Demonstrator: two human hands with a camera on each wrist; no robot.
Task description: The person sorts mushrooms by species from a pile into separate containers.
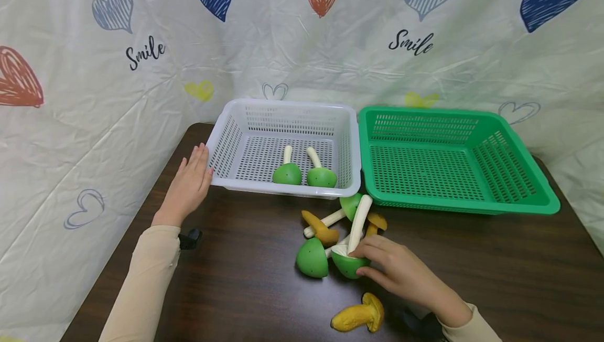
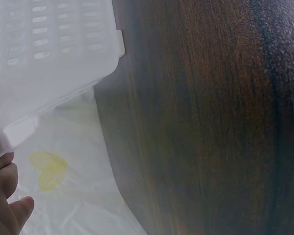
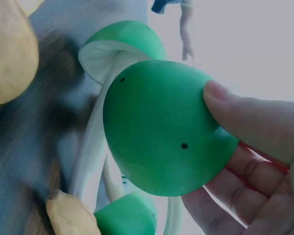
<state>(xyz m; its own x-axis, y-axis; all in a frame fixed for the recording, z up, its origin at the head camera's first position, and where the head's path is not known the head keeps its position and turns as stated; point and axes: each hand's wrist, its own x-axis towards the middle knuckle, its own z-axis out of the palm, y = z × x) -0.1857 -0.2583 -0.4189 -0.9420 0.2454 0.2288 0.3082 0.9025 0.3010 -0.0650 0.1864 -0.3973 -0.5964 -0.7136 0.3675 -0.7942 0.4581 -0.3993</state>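
Observation:
My right hand [image 1: 398,268] pinches a green-capped toy mushroom [image 1: 348,267] by its cap, the white stem pointing up and away. In the right wrist view, the thumb lies on one side of that green cap [image 3: 166,127] and the fingers on the other. Around it lie two more green-capped mushrooms, one at left [image 1: 312,258] and one behind. A brown mushroom [image 1: 321,229] lies across a white stem. With straight fingers, my left hand [image 1: 186,187] touches the left rim of the white basket [image 1: 278,189], which holds two green-capped mushrooms [image 1: 287,174].
To the right of the white basket stands a green basket [image 1: 453,204]. Another brown mushroom [image 1: 376,222] lies just beyond my right hand, and a yellow mushroom [image 1: 356,314] lies nearer the front of the dark wooden table [image 1: 245,279]. A printed cloth [image 1: 302,53] hangs behind.

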